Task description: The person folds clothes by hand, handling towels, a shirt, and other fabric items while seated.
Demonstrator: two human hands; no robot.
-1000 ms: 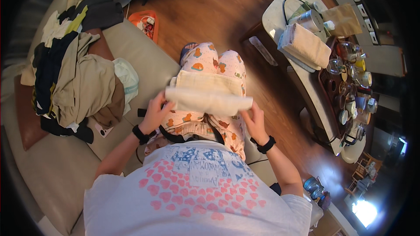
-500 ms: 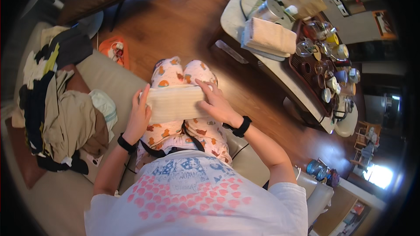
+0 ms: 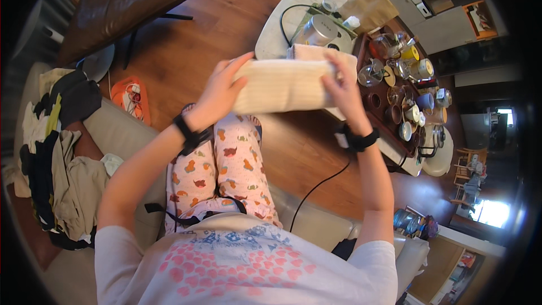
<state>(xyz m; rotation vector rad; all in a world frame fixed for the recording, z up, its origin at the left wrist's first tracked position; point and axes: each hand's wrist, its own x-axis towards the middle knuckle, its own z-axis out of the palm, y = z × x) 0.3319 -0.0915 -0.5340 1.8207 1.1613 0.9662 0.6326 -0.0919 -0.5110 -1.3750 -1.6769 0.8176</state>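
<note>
Folded cloth [image 3: 285,86] lengthwise left-to-right

The folded cream ribbed cloth [image 3: 282,86], which had lain on the lap, rose forward, away from the patterned knees. The left hand [image 3: 221,91] and right hand [image 3: 342,91] lifted with it, gripping its two ends, arms outstretched.

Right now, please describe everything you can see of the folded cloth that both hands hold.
The folded cloth is cream-coloured, with a soft, finely ribbed, towel-like look. It is folded into a flat, thick rectangle, its long side running left to right. It is held up in the air, above the knees and in front of the low table. The left hand grips its left end, and the right hand grips its right end. Nothing else clearly touches it.
</note>
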